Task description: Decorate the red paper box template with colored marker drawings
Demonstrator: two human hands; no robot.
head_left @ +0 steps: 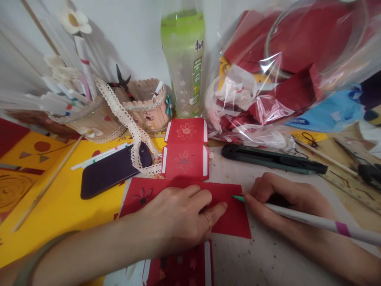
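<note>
A red paper cutout (pixel 229 214) with flower drawings and white edge strips lies on the work surface. It runs in a cross shape, and its upper panels (pixel 186 153) reach toward the bottle. My left hand (pixel 184 214), with a ring on one finger, rests across the middle of the cutout, fingers partly bent and pressing on the paper. In my right hand (pixel 276 198) is a white felt-tip pen (pixel 309 216) with a green tip and a purple band. Its tip is at the right panel, touching or just over the paper; I cannot tell which.
Behind stand a green-capped bottle (pixel 186 67), a stick-sided box (pixel 149 107) with pliers, and a pen holder (pixel 95 119). A clear bag (pixel 285 91) of red scraps is at right. Nearby lie a utility knife (pixel 274 159), a dark phone (pixel 110 172), lace (pixel 119 107) and scissors (pixel 369 172).
</note>
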